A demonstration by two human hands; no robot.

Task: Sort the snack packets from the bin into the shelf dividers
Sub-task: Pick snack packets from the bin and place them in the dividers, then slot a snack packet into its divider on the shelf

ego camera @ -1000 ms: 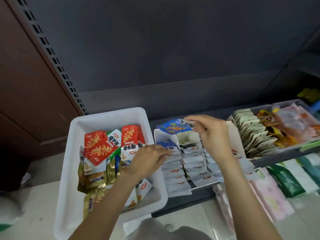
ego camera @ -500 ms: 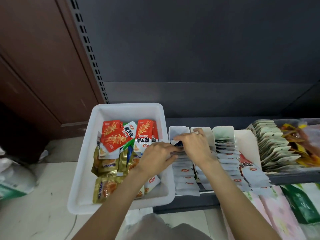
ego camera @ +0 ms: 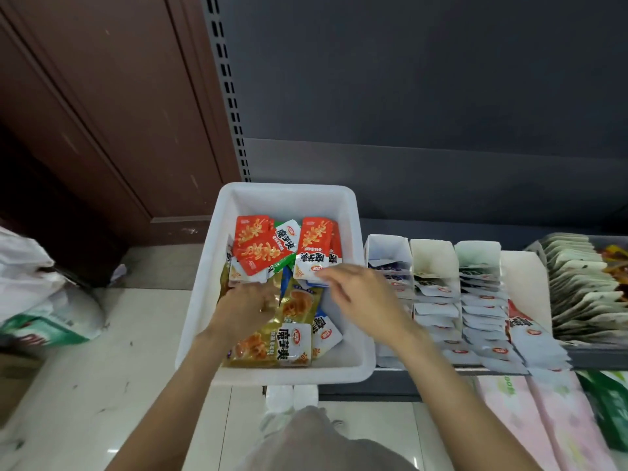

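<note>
Reaching into the bin (ego camera: 204,300), the left hand (ego camera: 244,305) grasps packets (ego camera: 292,338); the right hand (ego camera: 356,290) hovers above it, released.

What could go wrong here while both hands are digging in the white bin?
1. The white bin seems to overhang the shelf's front edge; pressing on its near side might tip it.
2. The left hand rummages among mixed packets, so it could grab two flavours together.
3. The front packets in the dividers already lean over the shelf lip, so adding more may push some off.
</note>
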